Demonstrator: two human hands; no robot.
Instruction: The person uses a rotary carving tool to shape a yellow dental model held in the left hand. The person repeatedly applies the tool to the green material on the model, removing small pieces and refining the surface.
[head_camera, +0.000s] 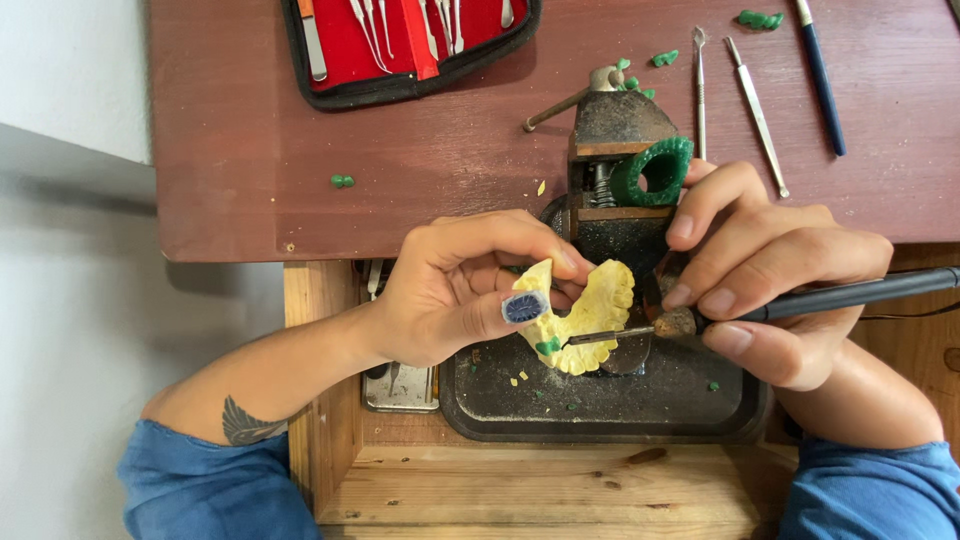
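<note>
My left hand (465, 285) pinches a yellow, butterfly-shaped wax piece (590, 315) between thumb and fingers, over a dark metal tray (600, 400). A small green wax spot (548, 346) sits on the piece's lower left part. My right hand (770, 275) holds a thin black-handled tool (840, 295) like a pen. Its metal tip (600, 337) touches the yellow piece near the green spot. A green wax ring (655, 170) sits clamped in a small bench vise (615, 140) just above my right fingers.
A red-lined tool case (410, 45) with metal instruments lies open at the top of the reddish wooden board (250, 150). Two metal picks (755, 100) and a dark-handled tool (820, 75) lie at the upper right. Green wax crumbs (342, 181) are scattered about.
</note>
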